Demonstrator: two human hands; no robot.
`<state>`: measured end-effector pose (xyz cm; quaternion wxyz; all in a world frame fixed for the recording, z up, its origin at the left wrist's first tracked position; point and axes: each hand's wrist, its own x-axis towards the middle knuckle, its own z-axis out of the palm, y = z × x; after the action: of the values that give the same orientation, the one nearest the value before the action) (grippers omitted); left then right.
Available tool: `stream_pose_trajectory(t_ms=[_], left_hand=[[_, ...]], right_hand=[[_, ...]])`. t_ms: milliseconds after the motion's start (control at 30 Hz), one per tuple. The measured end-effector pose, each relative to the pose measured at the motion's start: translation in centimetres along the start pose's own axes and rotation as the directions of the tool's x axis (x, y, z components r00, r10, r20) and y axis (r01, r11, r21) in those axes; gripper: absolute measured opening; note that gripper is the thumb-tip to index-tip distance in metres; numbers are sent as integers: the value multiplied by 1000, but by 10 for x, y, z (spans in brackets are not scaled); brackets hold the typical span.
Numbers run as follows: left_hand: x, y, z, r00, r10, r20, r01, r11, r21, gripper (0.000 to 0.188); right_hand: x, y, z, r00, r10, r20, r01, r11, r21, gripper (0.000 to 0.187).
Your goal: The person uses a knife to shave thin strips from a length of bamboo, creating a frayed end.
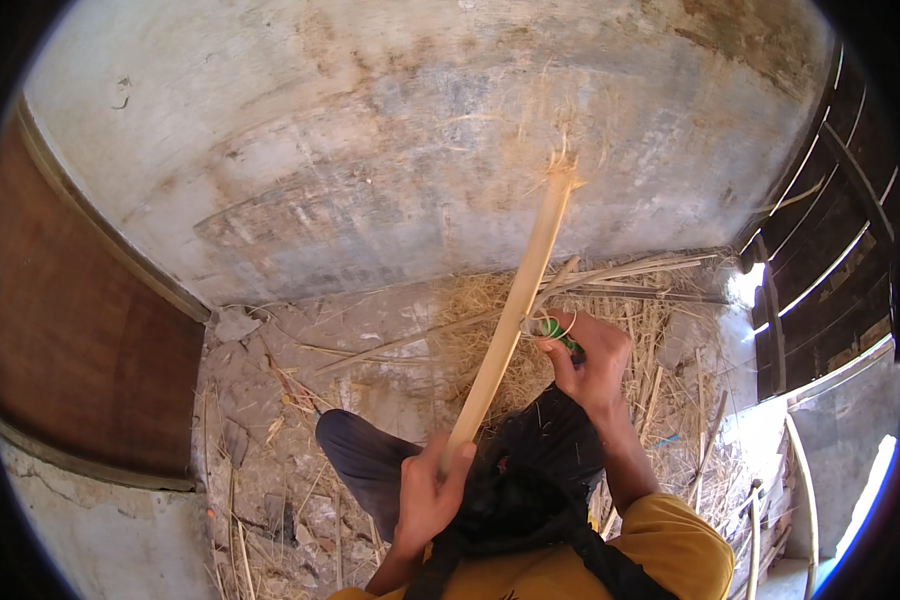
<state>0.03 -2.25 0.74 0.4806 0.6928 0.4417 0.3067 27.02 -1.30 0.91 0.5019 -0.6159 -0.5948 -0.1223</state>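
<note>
A long, flat pale bamboo strip (515, 300) slants upward from my lap, its frayed far end against the wall. Near its lower end my left hand (433, 492) is closed around it, the thumb lying along the strip. My right hand (592, 365) is closed on a green-handled cutting tool (558, 334) beside the right edge of the strip, about midway along it. The tool's blade is only partly visible where it meets the strip. A thin curled shaving (568, 322) shows by the handle. My legs are bent beneath both hands.
Ahead stands a stained plaster wall (350, 180). Straw-like shavings (475, 310) and several loose sticks (640, 268) litter the floor. At the left is a brown wooden panel (90, 320); at the right, dark slats (830, 230) with light between them. Poles (802, 470) lean at the lower right.
</note>
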Motion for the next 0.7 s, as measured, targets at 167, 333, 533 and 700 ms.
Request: stream_pose_trajectory(t_ms=[167, 333, 533, 700], left_hand=[[-6, -6, 0, 999, -48, -1, 48, 998, -48, 25], [-16, -1, -3, 992, -121, 30, 120, 993, 10, 28], [-28, -8, -5, 984, -164, 63, 164, 986, 14, 30], [-34, -21, -6, 983, -158, 95, 157, 987, 22, 27]], right_hand=[[1, 2, -1, 996, -25, 86, 26, 1000, -14, 28], [10, 25, 5, 991, 118, -70, -117, 993, 14, 24], [24, 56, 1, 973, 217, -73, -221, 974, -49, 23], [24, 80, 7, 968, 238, -76, -238, 971, 3, 24]])
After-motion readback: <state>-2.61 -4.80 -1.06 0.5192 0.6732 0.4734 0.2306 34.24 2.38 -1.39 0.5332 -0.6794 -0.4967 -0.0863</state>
